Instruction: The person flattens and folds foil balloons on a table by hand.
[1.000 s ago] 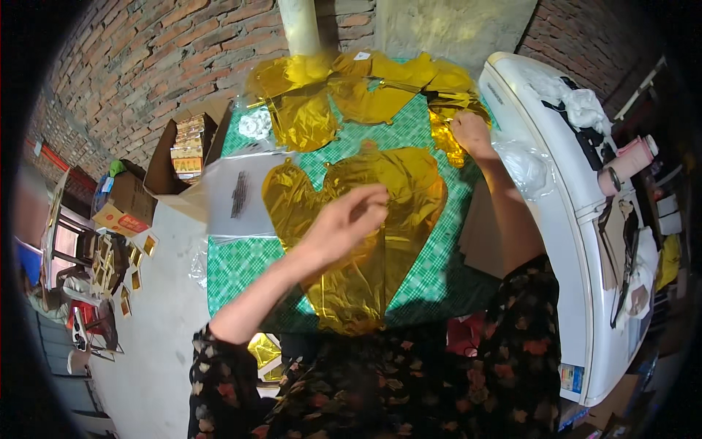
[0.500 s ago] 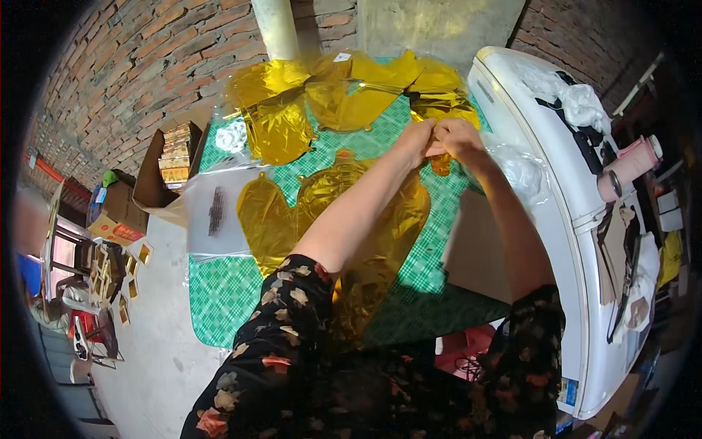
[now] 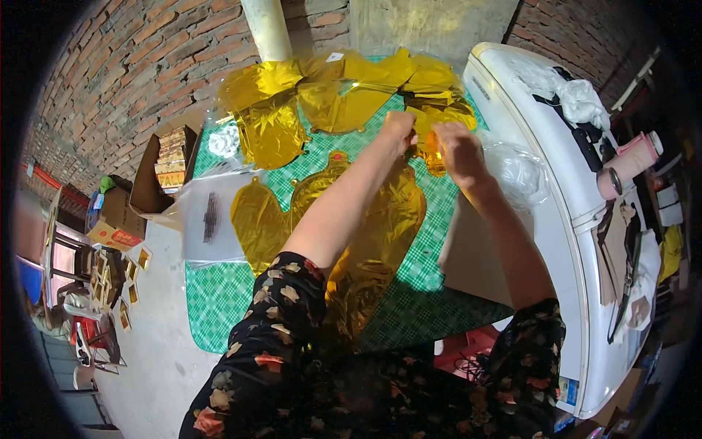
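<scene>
Over the far right of the green-checked table [image 3: 223, 300], my left hand [image 3: 400, 130] is closed, fingers curled in; what it pinches is hidden. Just to its right, my right hand [image 3: 459, 152] is bent with its fingers drawn together. A narrow shiny tab of gold foil [image 3: 434, 155] shows against its fingertips; whether they grip it cannot be made out. Beneath my left forearm lies a large flat gold foil balloon [image 3: 387, 234] with rounded lobes. More flat gold foil balloons [image 3: 336, 102] spread along the table's far edge.
Clear plastic sheets [image 3: 212, 219] overlap the table's left edge, beside a cardboard box [image 3: 150, 183] of packets. On the right, a brown board [image 3: 475, 252] and crumpled clear plastic [image 3: 515, 172] lie near a white appliance [image 3: 563, 183]. A brick wall [image 3: 146, 66] rises behind.
My hands, together before, have drawn apart: the left moved leftward and slightly up, the right a little down. More of the gold foil tab shows between them. The view shifted slightly.
</scene>
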